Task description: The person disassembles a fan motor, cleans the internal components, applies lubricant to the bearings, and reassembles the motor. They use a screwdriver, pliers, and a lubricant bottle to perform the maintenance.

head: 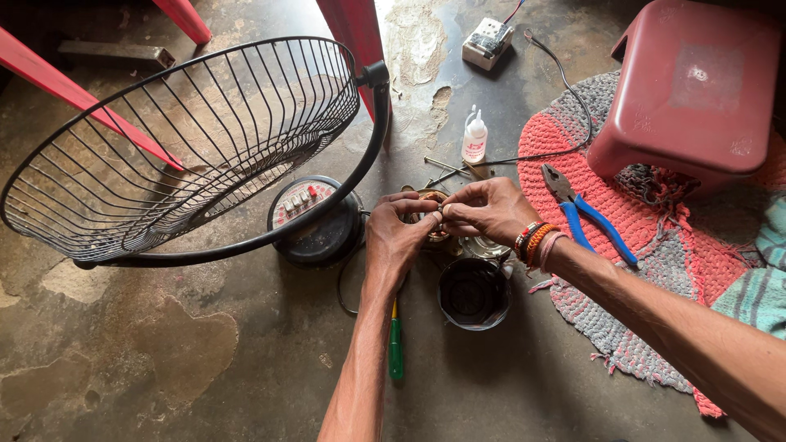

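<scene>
Left hand (395, 233): grip pinched on the fan motor (434, 217) (copper windings)
Right hand (485, 209): grip pinching same motor
Near: green screwdriver (395, 348), black motor cover (473, 293)

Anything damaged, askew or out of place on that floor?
Yes. The black wire fan guard lies tilted on the floor, detached, beside the round black fan base with buttons. The concrete floor is chipped and patchy. Both hands, left hand and right hand, pinch a small coppery motor part.
</scene>
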